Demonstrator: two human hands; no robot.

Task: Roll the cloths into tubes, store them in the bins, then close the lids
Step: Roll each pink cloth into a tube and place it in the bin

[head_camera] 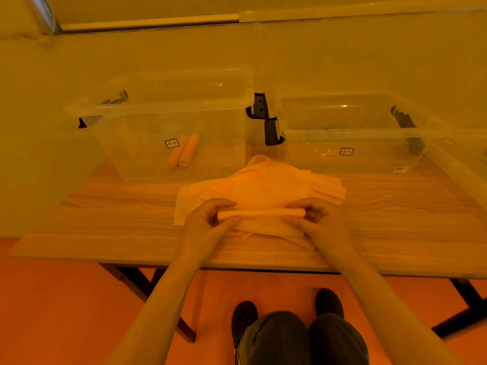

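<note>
Rolling a third cloth (261,214) near the counter's (105,222) front edge, I've got left hand (208,219) and right hand (320,218) fingers pinching its ends atop the unrolled pile (263,185), two tubes (183,151) already in the left bin (158,106), right bin (350,133) apparently empty, lids unclosed.

Orange cloths (263,185), clear bins (168,101) with black latches (259,106), wood-grain table (105,227)
</note>
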